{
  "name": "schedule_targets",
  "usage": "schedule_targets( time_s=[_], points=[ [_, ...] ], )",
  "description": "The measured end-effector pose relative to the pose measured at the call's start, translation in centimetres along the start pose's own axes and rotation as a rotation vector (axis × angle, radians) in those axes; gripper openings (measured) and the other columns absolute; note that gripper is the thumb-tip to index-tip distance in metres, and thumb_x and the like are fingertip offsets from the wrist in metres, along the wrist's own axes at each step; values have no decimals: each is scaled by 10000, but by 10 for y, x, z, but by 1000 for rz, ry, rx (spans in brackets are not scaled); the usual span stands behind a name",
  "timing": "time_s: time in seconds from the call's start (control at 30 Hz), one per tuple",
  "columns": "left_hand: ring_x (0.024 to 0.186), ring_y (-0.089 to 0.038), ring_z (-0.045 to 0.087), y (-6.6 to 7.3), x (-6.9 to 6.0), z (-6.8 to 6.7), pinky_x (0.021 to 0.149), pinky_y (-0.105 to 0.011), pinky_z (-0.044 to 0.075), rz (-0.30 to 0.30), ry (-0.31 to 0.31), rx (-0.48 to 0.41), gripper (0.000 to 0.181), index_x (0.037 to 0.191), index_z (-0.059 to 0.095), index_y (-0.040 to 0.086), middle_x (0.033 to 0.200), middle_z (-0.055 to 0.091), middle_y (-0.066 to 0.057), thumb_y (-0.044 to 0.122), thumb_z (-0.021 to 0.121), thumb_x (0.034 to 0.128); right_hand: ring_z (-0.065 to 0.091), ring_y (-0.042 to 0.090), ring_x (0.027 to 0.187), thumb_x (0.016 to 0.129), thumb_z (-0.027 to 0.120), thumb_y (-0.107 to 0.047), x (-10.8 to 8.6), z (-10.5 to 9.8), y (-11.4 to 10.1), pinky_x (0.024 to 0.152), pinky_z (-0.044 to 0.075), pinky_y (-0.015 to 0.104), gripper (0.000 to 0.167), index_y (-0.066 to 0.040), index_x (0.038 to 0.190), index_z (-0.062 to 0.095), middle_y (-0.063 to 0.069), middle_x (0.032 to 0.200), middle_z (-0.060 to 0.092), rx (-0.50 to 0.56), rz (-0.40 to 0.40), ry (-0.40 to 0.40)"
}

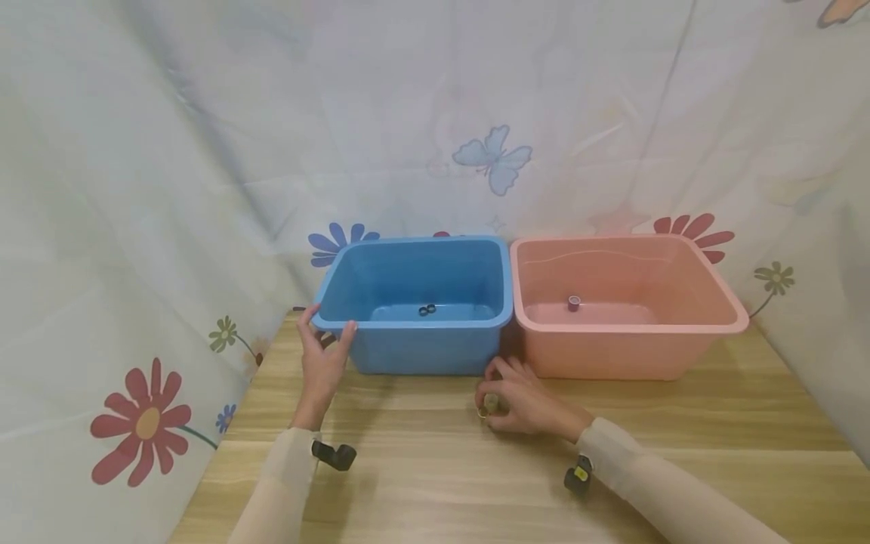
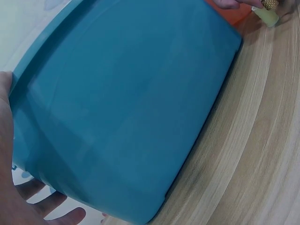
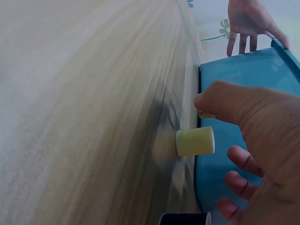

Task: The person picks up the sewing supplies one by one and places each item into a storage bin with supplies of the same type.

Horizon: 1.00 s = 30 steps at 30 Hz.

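My right hand (image 1: pixel 523 402) pinches a gold, textured ring (image 3: pixel 206 114) between thumb and forefinger, low over the table. Right beside the fingers, a pale yellow spool-like cylinder (image 3: pixel 195 141) stands upright. A dark cylinder (image 3: pixel 185 219) is partly cut off at the bottom of the right wrist view. My left hand (image 1: pixel 323 372) rests on the near left corner of the blue bin (image 1: pixel 421 347), thumb at the front rim and the other fingers spread along its side. Two small dark rings (image 1: pixel 427 310) lie on that bin's floor.
A pink bin (image 1: pixel 605 355) stands right up against the blue one and contains a small dark spool-like cylinder (image 1: pixel 574 303). Both sit at the far edge of a wooden table (image 1: pixel 435 468). Behind them hangs a curtain (image 1: pixel 421 91) printed with flowers and butterflies.
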<state>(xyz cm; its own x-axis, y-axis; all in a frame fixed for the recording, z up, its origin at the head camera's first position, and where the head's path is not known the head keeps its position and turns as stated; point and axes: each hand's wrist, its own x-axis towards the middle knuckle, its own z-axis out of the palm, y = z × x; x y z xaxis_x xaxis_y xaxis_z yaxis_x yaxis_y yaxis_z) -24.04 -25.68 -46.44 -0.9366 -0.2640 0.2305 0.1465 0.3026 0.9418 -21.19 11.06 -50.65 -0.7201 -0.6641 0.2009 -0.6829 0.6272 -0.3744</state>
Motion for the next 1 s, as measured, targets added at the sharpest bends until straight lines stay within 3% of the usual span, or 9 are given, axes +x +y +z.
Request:
schedule_targets(
  time_s=[0.8, 1.0],
  points=[
    [1292, -390, 502, -4, 1, 0, 983, -588, 473, -7, 7, 11, 801, 1533, 201, 426, 1579, 379, -173, 531, 715, 929, 432, 186, 1026, 783, 874, -271, 2, -20, -8, 884, 388, 411, 278, -290, 1022, 733, -62, 1097, 538, 43, -54, -29],
    [1303, -405, 491, -1, 1, -1, 983, -577, 469, -6, -6, 2, 820, 1564, 186, 358, 1585, 358, -181, 487, 708, 945, 422, 162, 1006, 801, 868, -261, 4, -30, -10, 858, 396, 380, 268, -276, 1038, 746, -82, 1091, 544, 61, -81, -56]
  ],
)
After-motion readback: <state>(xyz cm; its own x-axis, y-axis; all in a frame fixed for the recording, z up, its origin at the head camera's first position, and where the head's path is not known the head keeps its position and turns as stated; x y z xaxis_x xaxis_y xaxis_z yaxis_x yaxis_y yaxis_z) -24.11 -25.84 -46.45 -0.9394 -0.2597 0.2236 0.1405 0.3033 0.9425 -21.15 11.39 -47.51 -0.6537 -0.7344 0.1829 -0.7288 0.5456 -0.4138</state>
